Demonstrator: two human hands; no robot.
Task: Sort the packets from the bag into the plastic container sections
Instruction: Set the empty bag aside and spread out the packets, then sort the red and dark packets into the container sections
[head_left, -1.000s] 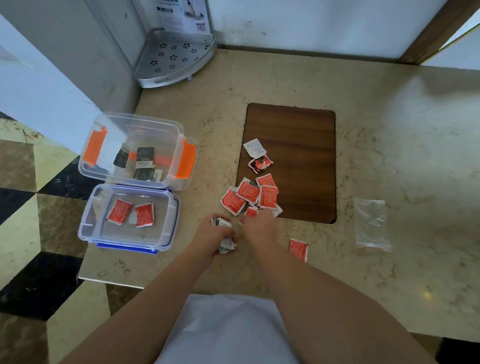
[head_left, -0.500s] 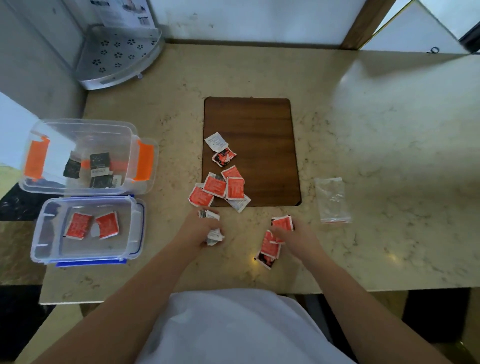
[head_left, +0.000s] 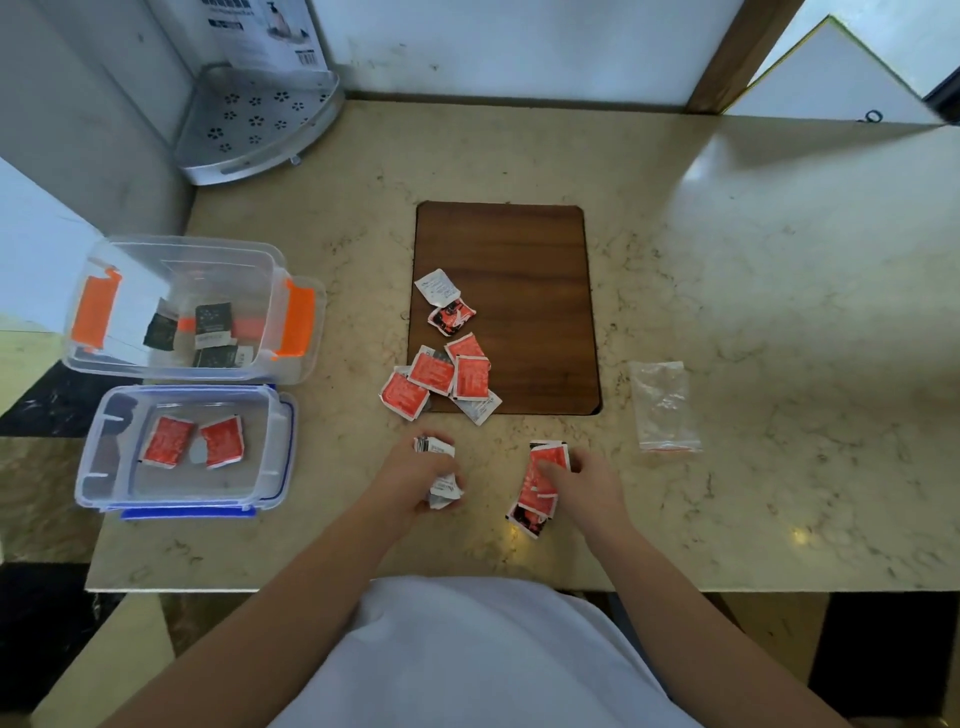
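Observation:
My left hand is closed around a bunch of white packets near the counter's front edge. My right hand grips several red packets fanned downward just to its left. A loose pile of red packets lies at the lower left corner of the wooden board, with a white packet and a dark red one above it. The blue-clipped container holds two red packets. The orange-clipped container holds dark packets. The empty clear bag lies right of the board.
A metal corner shelf stands at the back left against the wall. The two containers sit on the counter's left edge, beside a drop to the tiled floor. The marble counter stretches to the right of the bag.
My right hand pulled away from the pile and moved right with several red packets, gathering the one that lay alone near the front edge. My left hand kept its white packets.

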